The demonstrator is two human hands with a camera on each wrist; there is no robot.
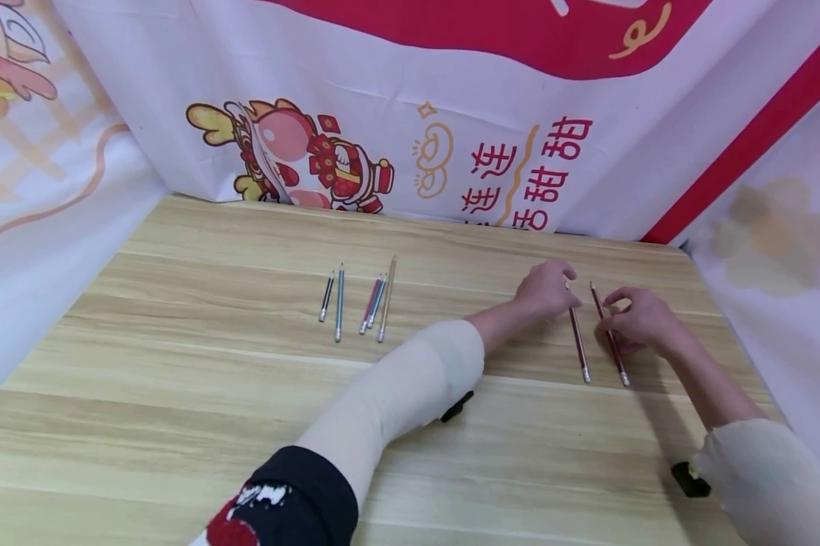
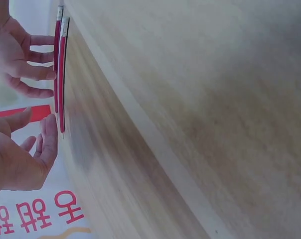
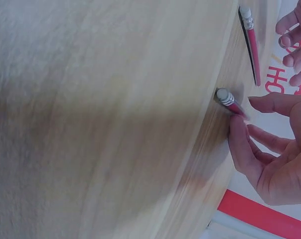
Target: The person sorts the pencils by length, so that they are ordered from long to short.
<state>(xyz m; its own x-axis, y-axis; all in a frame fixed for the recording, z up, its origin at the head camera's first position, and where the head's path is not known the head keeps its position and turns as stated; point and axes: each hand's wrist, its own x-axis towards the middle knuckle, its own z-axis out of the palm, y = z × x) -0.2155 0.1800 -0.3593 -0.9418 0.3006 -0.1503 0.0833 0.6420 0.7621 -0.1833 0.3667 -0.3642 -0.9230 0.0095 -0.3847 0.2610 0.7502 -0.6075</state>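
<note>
Fingers loosely parted, gripping nothing, left hand was beside one maroon pencil, right hand at another maroon pencil!

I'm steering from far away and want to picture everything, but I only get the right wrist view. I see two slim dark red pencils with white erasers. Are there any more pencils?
Observer: Yes, the head view shows more off to the person's left, including a long, slim teal pencil.
Operator: Cool! And the dark red pencil by the right hand, does it have a pointy end?
Observer: Yes, in the head view its dark point sticks out past the hand, on the side away from the person.
Operator: Any fun pictures around?
Observer: A red and yellow cartoon figure, printed on the white cloth behind the table.
</note>
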